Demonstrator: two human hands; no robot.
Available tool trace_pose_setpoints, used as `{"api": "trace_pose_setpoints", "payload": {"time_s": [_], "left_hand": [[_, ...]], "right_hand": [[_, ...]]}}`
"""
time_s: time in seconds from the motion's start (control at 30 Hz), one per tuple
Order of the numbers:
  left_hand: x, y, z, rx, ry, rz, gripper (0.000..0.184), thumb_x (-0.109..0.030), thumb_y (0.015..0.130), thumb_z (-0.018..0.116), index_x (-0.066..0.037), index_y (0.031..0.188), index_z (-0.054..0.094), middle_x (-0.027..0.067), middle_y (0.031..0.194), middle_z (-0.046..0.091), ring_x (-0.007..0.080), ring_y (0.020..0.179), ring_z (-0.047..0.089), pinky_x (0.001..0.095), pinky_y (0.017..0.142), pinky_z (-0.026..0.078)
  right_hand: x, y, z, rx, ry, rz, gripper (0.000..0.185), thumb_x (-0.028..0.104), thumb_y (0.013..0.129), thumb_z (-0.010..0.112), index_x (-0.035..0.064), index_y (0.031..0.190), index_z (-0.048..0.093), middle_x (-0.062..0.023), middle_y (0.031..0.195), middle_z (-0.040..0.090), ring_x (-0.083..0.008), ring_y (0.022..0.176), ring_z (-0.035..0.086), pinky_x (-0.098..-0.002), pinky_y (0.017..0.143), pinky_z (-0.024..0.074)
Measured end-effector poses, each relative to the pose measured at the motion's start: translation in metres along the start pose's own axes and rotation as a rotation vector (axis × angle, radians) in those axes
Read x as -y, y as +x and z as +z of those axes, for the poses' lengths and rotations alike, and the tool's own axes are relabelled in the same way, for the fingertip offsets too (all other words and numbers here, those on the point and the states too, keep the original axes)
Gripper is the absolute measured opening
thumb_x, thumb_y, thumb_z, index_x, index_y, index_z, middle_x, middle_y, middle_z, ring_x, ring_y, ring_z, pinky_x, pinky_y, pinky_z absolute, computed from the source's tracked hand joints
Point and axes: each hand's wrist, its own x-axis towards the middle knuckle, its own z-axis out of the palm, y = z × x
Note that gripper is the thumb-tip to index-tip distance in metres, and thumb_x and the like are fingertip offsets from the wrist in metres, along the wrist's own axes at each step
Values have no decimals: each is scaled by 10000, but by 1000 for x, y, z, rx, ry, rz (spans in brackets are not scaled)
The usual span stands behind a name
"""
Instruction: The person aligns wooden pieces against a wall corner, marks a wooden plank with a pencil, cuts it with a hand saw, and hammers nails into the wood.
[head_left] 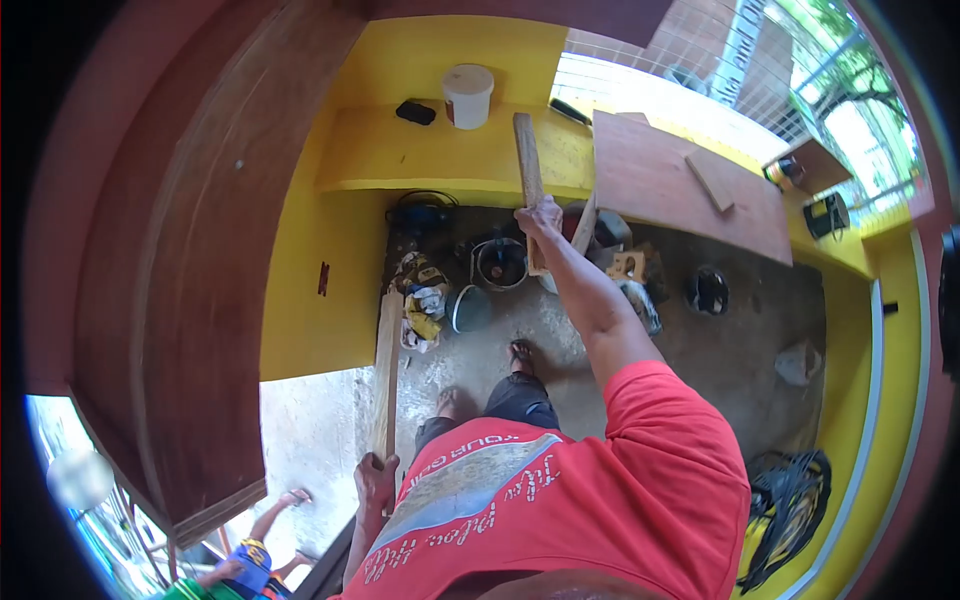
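My right hand (pixel 541 217) is stretched forward and closed around a wooden stick (pixel 526 150), whose upper end reaches over the yellow ledge. At my left side, my left hand (pixel 376 484) is wrapped round the lower part of a longer wooden plank (pixel 387 370). That plank points away from me, beside a pile of crumpled cloths and bags (pixel 425 300). A green bucket (pixel 469 309) lies to the right of the pile. Behind my right forearm another wooden piece (pixel 585 228) leans near containers, partly hidden.
On the yellow ledge (pixel 370 150) stand a white tub (pixel 468 96) and a black object (pixel 415 112). A plywood sheet (pixel 690 185) with a small wood block (pixel 709 181) covers its right part. Coiled cables (pixel 790 510) lie at lower right. Another person's leg (pixel 268 520) shows at lower left.
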Motion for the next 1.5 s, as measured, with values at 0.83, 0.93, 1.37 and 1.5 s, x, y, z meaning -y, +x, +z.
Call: {"api": "trace_pose_setpoints", "payload": {"time_s": [0.83, 0.93, 1.37, 1.5], "left_hand": [[-25, -77, 124, 118, -221, -289, 546, -473, 718, 718, 52, 809, 598, 279, 788, 626, 376, 761, 637, 439, 631, 469], [4, -80, 160, 174, -319, -255, 549, -474, 722, 717, 52, 823, 598, 276, 794, 627, 362, 751, 636, 431, 632, 470], [-13, -160, 170, 272, -900, -226, 542, -447, 693, 726, 27, 914, 586, 171, 794, 623, 232, 752, 591, 373, 671, 452], [-40, -175, 193, 233, -1253, -331, 517, -413, 688, 738, 21, 922, 584, 130, 795, 615, 196, 768, 579, 356, 686, 453]], "right_hand": [[-51, -87, 9, 790, -232, -943, 320, 223, 702, 684, 19, 931, 594, -174, 817, 610, -327, 746, 605, -415, 641, 483], [-157, -152, 55, 1260, -644, -1186, 441, 387, 687, 675, 70, 992, 649, -174, 922, 648, -367, 863, 615, -432, 761, 489], [-80, -222, -20, 1804, -890, -756, 228, 241, 836, 524, 40, 760, 598, 9, 665, 576, -83, 642, 507, -284, 569, 410], [-74, -204, 1, 1885, -1111, -415, 224, 274, 862, 555, 74, 771, 596, 52, 673, 546, -43, 612, 458, -241, 553, 384]]}}
